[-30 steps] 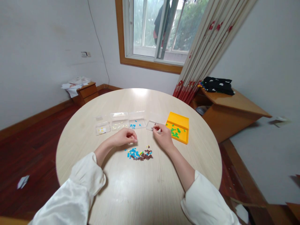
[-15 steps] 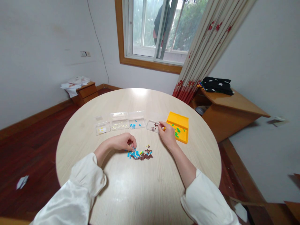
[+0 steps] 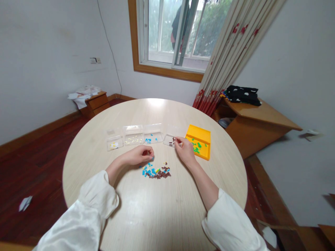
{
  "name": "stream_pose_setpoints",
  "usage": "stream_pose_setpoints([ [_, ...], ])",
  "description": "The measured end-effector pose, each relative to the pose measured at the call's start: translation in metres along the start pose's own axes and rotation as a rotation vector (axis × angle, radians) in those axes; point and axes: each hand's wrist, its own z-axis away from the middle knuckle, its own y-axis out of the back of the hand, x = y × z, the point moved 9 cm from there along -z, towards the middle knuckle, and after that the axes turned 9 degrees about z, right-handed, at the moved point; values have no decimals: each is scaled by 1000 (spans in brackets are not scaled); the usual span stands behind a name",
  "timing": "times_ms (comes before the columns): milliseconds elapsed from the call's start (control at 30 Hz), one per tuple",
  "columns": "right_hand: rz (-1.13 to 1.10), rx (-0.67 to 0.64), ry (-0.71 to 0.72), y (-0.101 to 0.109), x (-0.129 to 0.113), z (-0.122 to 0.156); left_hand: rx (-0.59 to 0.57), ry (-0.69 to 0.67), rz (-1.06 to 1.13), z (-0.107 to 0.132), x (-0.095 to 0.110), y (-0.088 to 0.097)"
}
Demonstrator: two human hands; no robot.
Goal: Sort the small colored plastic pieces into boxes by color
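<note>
My left hand (image 3: pixel 140 154) is closed in a pinch just above the pile, with a small blue building brick (image 3: pixel 153 158) showing at its fingertips. Below it lies a loose pile of small bricks, mostly brown ones (image 3: pixel 163 175) and blue ones (image 3: pixel 153 170), with a few yellow and green. My right hand (image 3: pixel 185 150) hovers at the clear box of brown bricks (image 3: pixel 167 142), thumb and finger pinched together over its right side. Whatever those fingers hold is too small to make out. Left of that box stands a clear box with blue bricks (image 3: pixel 158 138).
Further left are a clear box of pale bricks (image 3: pixel 134 143) and a clear box with yellow bricks (image 3: pixel 108 147). An open yellow case (image 3: pixel 206 153) holding green bricks stands right of my right hand. Everything rests on a round wooden table (image 3: pixel 157 216).
My left hand has lifted off the pile, moving slightly away from me with a blue brick at its fingertips. My right hand has shifted slightly left over the brown bricks' box.
</note>
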Motion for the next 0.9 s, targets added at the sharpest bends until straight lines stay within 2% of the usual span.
stream_pose_setpoints([
  [167,-19,-26,-12,-2,-1,1,104,-75,-10,-3,7,10],
  [633,-27,-33,36,-4,-8,1,416,-104,122,-3,-4,40],
  [767,-54,-48,112,-1,-22,4,575,-169,57,2,-3,52],
  [900,-114,-109,276,-2,-53,15,736,-286,-147,11,5,60],
])
